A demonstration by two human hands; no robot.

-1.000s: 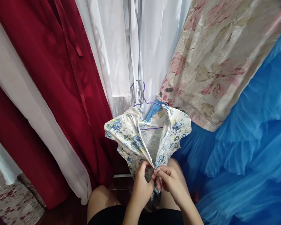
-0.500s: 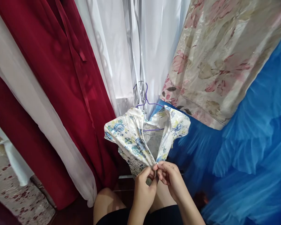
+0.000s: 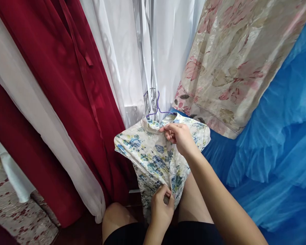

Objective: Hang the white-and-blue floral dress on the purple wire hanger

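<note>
A white dress [image 3: 155, 160] with blue and yellow-green flowers hangs from a thin purple hanger [image 3: 158, 105] in front of me. Its middle seam is closed from the lower part up to the neckline. At the collar, my right hand [image 3: 177, 136] is closed in a pinch at the top of this zipper; the small pull is hidden by the fingers. Lower down, thumb and fingers of my left hand [image 3: 164, 204] pinch the dress fabric beside the seam and hold it toward me. The dress hangs down between my knees.
Long red drapes [image 3: 91, 102] and pale sheer cloth [image 3: 63, 149] hang on the left. White curtains [image 3: 122, 51] with silvery ribbons [image 3: 148, 51] are behind the hanger. On the right hang a beige floral garment [image 3: 234, 68] and blue ruffled tulle [image 3: 270, 163].
My right hand has moved up from beside my left hand to the collar. The dress's open V has closed along the zipper. My left hand stays low on the fabric.
</note>
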